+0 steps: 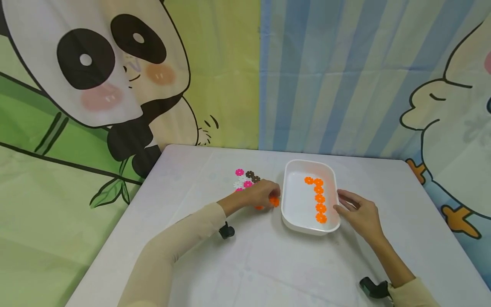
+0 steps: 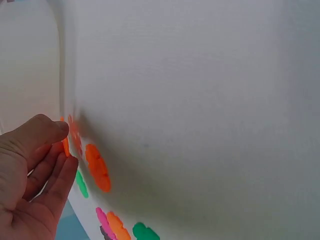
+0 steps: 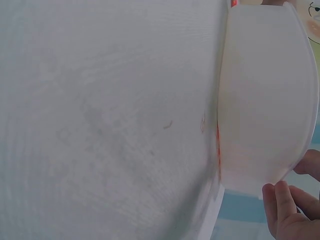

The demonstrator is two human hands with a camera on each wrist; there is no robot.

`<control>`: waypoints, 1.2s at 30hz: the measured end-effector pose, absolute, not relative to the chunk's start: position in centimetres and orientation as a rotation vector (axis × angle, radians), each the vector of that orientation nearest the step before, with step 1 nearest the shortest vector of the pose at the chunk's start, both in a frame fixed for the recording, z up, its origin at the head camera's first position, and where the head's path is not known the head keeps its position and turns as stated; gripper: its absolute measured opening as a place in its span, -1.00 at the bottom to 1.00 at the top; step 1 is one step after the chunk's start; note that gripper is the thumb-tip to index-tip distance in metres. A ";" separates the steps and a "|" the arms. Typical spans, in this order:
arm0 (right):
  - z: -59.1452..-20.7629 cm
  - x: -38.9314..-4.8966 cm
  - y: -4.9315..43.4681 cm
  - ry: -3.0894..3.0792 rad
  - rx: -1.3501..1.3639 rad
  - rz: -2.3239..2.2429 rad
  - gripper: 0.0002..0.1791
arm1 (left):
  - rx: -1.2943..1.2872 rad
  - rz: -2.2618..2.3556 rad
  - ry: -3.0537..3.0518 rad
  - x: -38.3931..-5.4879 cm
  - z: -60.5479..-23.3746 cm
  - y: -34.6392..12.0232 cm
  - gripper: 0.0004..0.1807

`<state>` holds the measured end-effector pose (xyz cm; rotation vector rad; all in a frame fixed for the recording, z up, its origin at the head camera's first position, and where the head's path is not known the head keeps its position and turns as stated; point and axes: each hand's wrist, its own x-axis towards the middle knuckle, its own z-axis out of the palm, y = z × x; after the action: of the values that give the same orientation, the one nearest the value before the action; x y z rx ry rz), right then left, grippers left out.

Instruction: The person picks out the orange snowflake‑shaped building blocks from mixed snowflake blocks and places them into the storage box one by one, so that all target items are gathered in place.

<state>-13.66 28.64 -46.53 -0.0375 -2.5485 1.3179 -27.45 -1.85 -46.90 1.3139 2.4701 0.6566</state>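
My left hand (image 1: 258, 194) pinches an orange flower-shaped piece (image 2: 65, 145) between thumb and fingers, just left of a white plastic box (image 1: 299, 228). Inside the box lie several orange flower pieces (image 1: 320, 198), most in a column with one off to the left at the top. My right hand (image 1: 361, 215) holds the box's right rim, its thumb and fingertips (image 3: 282, 192) at the edge. Beneath the left hand, another orange flower piece (image 2: 98, 167) lies on the table.
Behind the left hand, loose flower pieces in pink (image 1: 239, 172), brown (image 1: 249, 174) and white (image 1: 238, 184) lie on the white table (image 1: 238, 264). A green piece (image 2: 145, 232) shows in the left wrist view. A printed curtain (image 1: 307, 76) hangs along the table's far edge.
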 end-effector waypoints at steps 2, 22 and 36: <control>-46.7 -13.7 28.7 -2.549 -0.046 1.321 -0.42 | 1.303 0.648 2.479 -27.6 -46.8 -2.0 -0.64; -46.7 -13.5 28.6 -2.499 -0.028 1.326 -0.33 | 1.210 0.827 2.498 -29.1 -45.0 -2.2 -0.57; -46.7 -13.6 28.5 -2.493 0.015 1.311 -0.35 | 1.148 1.218 2.440 -30.2 -43.7 -0.5 -0.64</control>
<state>-13.64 28.52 -46.71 0.0149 -2.4934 1.3112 -30.23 -0.49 -43.65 1.1482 2.4397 1.2177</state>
